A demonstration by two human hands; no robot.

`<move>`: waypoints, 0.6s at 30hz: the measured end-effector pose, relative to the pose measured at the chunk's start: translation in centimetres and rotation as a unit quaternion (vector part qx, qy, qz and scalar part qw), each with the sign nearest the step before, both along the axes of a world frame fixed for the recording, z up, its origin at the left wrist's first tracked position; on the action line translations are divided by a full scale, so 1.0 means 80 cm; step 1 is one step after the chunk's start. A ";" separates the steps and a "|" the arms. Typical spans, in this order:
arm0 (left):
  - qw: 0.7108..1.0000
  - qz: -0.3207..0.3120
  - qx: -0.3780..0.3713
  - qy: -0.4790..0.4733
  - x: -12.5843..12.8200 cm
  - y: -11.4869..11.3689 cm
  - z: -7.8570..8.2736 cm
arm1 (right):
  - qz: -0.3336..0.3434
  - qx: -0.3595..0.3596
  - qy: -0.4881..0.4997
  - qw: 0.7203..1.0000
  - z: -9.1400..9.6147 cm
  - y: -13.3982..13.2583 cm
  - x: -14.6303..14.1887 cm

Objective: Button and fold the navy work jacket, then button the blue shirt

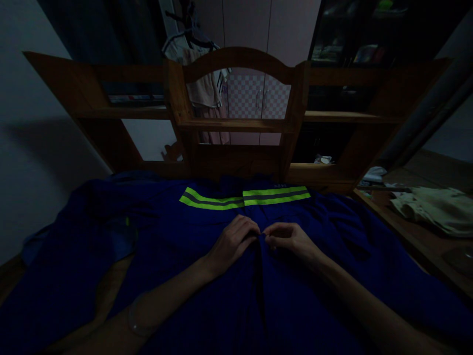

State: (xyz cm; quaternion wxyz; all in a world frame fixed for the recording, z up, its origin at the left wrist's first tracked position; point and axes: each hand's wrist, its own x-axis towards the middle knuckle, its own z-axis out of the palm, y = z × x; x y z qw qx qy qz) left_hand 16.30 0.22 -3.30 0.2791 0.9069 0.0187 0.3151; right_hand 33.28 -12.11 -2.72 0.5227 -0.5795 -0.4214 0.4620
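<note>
A dark blue work jacket (177,246) with yellow-green reflective strips (275,195) across its chest lies spread out in front of me. My left hand (238,236) is closed on the fabric at the jacket's front opening. Just to its right, my right hand (288,236) pinches the other front edge, fingertips nearly meeting those of the left. A small dark spot shows between the fingertips, too dim to make out. Below the hands, the front edges run down toward me with a dark gap between them.
Behind the jacket stands a wooden shelf unit (236,125). Clothes (207,88) hang on a hanger beyond it, before a pale wardrobe (246,29). To the right, a pale cloth (439,207) lies on a lower surface. A white wall (33,123) bounds the left side.
</note>
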 end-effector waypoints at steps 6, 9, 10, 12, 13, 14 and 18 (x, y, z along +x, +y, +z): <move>1.000 0.002 0.005 0.003 0.000 0.000 0.000 | 0.002 -0.001 -0.010 1.000 -0.003 0.001 0.003; 1.000 0.001 0.005 0.006 0.000 0.000 -0.001 | -0.001 -0.002 -0.020 1.000 -0.004 0.001 0.003; 1.000 0.001 0.006 0.006 0.000 0.000 -0.001 | -0.002 -0.002 -0.022 1.000 -0.004 0.001 0.003; 1.000 0.002 0.007 0.007 0.000 0.000 -0.001 | -0.002 -0.001 -0.022 1.000 -0.005 0.000 0.003; 1.000 0.002 0.008 0.008 0.001 0.000 -0.001 | -0.001 -0.001 -0.021 1.000 -0.005 0.001 0.003; 1.000 0.002 0.009 0.007 0.001 0.000 -0.001 | -0.001 -0.002 -0.021 1.000 -0.005 0.001 0.004; 1.000 -0.001 0.011 0.006 0.001 -0.001 0.000 | 0.006 -0.001 -0.020 1.000 -0.004 0.001 0.004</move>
